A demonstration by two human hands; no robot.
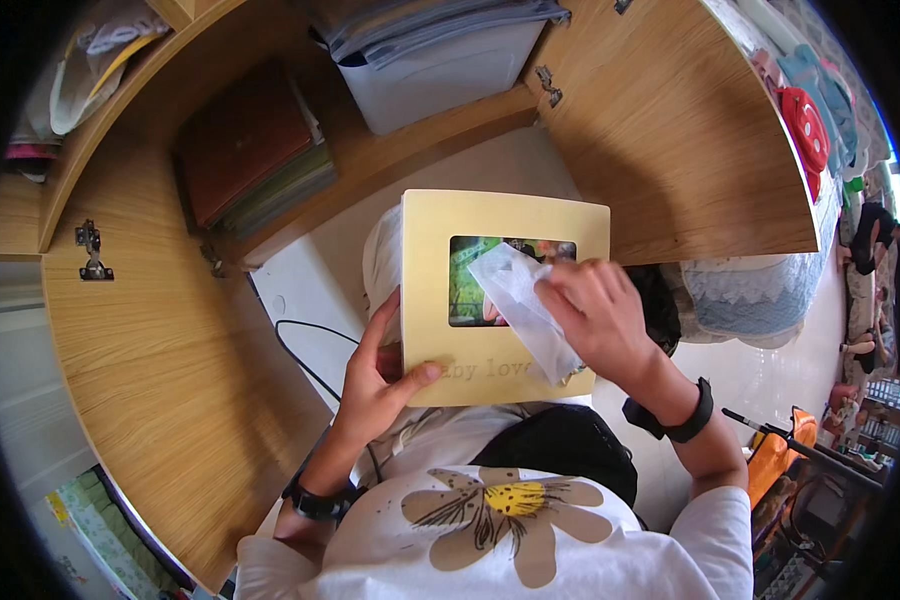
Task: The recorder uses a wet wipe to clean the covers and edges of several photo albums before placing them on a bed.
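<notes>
A cream-yellow photo album point(507, 214) with a photo window and lettering on its cover is held upright before me. My left hand point(381, 375) grips its lower left edge, the thumb on the front cover. My right hand point(596, 311) pinches a white tissue or cloth point(529, 315), which lies against the window and the lower right of the cover. The tissue hides part of the photo point(469, 281) and the end of the lettering.
Open wooden cabinet doors stand at left point(165, 390) and right point(675, 135). Inside the cabinet are stacked albums or books point(247, 150) and a white bin point(435, 75). A black cable point(307, 324) curves by my left arm. A bed point(750, 292) lies beyond the right door.
</notes>
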